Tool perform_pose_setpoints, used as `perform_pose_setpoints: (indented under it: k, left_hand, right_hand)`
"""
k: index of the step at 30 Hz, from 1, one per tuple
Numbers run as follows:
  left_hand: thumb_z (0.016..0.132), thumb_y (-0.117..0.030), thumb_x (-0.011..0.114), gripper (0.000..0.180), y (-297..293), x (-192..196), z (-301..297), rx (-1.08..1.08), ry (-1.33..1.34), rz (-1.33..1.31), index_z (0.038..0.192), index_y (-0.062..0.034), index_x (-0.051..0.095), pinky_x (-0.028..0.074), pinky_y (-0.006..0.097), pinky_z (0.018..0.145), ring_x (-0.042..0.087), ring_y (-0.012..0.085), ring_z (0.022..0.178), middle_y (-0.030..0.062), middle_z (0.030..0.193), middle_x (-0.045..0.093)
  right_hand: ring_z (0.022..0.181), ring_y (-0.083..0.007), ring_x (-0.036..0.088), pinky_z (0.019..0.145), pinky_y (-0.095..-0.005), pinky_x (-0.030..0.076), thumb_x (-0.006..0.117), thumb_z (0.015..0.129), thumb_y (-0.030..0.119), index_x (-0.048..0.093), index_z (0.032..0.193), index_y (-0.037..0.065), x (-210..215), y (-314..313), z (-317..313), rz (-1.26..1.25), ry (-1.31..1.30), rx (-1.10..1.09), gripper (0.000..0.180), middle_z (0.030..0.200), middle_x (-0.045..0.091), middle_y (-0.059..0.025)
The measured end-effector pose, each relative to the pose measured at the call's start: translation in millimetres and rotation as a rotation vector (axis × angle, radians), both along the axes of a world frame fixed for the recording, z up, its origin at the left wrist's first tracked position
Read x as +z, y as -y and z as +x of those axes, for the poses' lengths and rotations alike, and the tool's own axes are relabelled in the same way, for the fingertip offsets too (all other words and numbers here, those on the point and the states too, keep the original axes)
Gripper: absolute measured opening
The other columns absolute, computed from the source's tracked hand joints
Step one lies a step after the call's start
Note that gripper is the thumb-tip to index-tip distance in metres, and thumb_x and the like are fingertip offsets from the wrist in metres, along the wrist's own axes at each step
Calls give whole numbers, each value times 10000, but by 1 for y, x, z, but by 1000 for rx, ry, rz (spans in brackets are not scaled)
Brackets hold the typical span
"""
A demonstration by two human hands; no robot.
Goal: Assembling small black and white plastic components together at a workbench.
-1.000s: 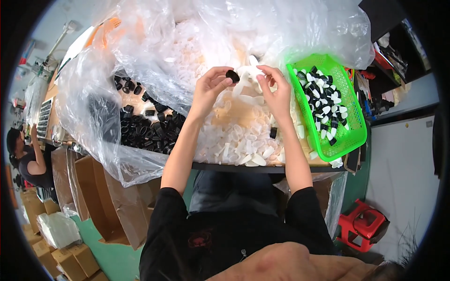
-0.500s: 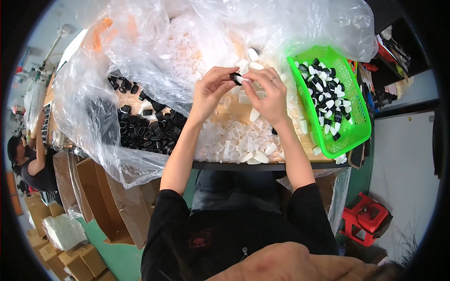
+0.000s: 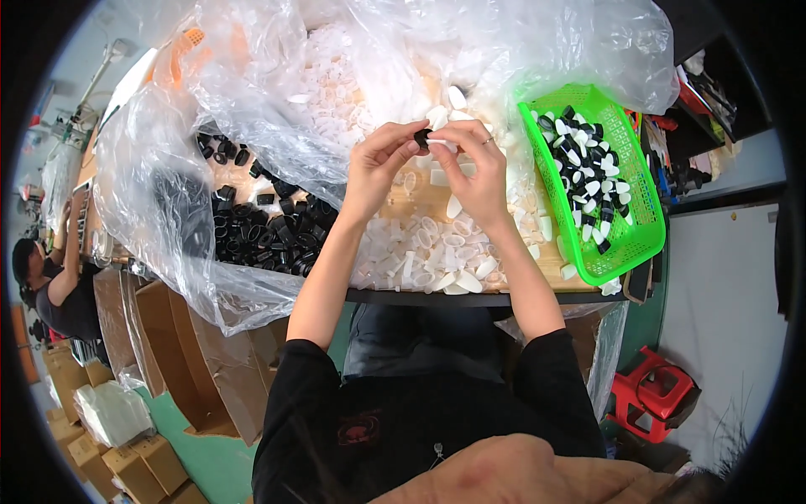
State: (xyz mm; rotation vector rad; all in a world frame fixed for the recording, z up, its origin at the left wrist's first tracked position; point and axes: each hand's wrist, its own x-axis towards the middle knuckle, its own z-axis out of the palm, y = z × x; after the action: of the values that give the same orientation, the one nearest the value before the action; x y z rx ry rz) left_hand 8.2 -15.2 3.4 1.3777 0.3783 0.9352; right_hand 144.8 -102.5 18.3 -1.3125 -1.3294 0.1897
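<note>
Above the middle of the worktable, my two hands meet at the fingertips. My left hand [image 3: 375, 166] pinches a small black ring-shaped plastic part [image 3: 421, 137] between thumb and fingers. Right beside it, my right hand [image 3: 480, 172] grips a white oval plastic piece [image 3: 442, 146] up against the black part. Fingers hide how far the two fit together. Below my hands lies a heap of clear rings and white pieces [image 3: 424, 256]. Loose black rings [image 3: 273, 239] are piled to the left of my left forearm.
A green plastic basket [image 3: 628, 245] on the right holds many joined black-and-white pieces. Clear plastic bags [image 3: 151, 185] drape the table's left and back. Cardboard boxes [image 3: 180, 361] stand below left, a red stool [image 3: 651, 395] below right. Another person [image 3: 63, 277] works far left.
The black ring has turned between my fingertips, and the white piece now lies more level beside it. My right hand has shifted slightly left. The far-left person's arms have moved.
</note>
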Motion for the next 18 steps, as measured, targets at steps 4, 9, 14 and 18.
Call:
perform_pose_setpoints:
  k: [4, 9, 14, 18]
  left_hand:
    - [902, 53, 584, 293, 0, 2, -2, -9, 19, -72, 1188, 16, 636, 523, 274, 850, 638, 163, 959, 78, 1041, 626]
    - [916, 27, 590, 283, 6, 7, -2, 35, 42, -77, 1199, 26, 597, 509, 263, 830, 613, 125, 929, 42, 1006, 608]
    - [941, 15, 553, 214, 3, 3, 0, 122, 0, -27, 1155, 23, 561, 484, 245, 844, 577, 95, 926, 31, 997, 579]
    - [942, 4, 546, 174, 0, 0, -1, 78, 12, -62, 1115, 13, 566, 471, 238, 864, 575, 104, 939, 41, 1035, 584]
  right_hand:
    - [793, -109, 609, 672, -243, 484, 715, 847, 82, 680, 993, 37, 2, 1, 2, -14, -185, 91, 157, 998, 627, -45]
    - [820, -109, 621, 728, -233, 498, 742, 812, 24, 608, 1054, 6, -3, 1, -2, -63, -236, 134, 277, 1009, 636, -59]
    - [846, -125, 635, 745, -244, 514, 768, 770, -7, 531, 1084, -3, -1, 4, -7, 11, -293, 33, 394, 1001, 652, -90]
    - [864, -134, 644, 769, -252, 523, 766, 770, -6, 546, 1047, -8, -1, 4, -8, 41, -82, -28, 354, 983, 661, -100]
